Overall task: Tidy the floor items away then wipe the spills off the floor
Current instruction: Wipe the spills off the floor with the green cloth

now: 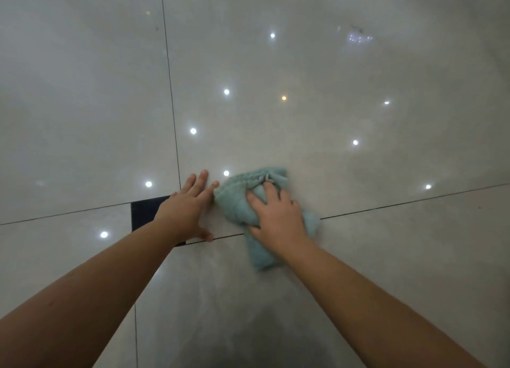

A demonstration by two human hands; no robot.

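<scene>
Two hands are down on the glossy pale grey tiled floor (276, 124), so the step in hand looks like the second one, wiping; no loose items show in this view. The left hand (187, 210) lies flat with fingers spread and straight, palm on the tile, apparently as a brace. The right hand (278, 215) sits on top of a crumpled pale teal terry cloth (233, 200), fingers bent into its bunched folds, gripping it while pressing it down.

The cloth lies on the floor just below the middle of the view, at 3 o'clock from the left hand and touching its fingertips, across a thin dark grout line (400, 203). A small dark square inset tile (143, 210) shows at 9 o'clock of the left wrist, partly under it.

Whether the patch under the cloth is wet cannot be told, as ceiling-light reflections dot the gloss. A faint smudged mark (358, 36) sits far off at 1 o'clock. The next move probably calls for firm downward pressure and sweeping strokes, then reaching towards that mark if it proves to be a spill.
</scene>
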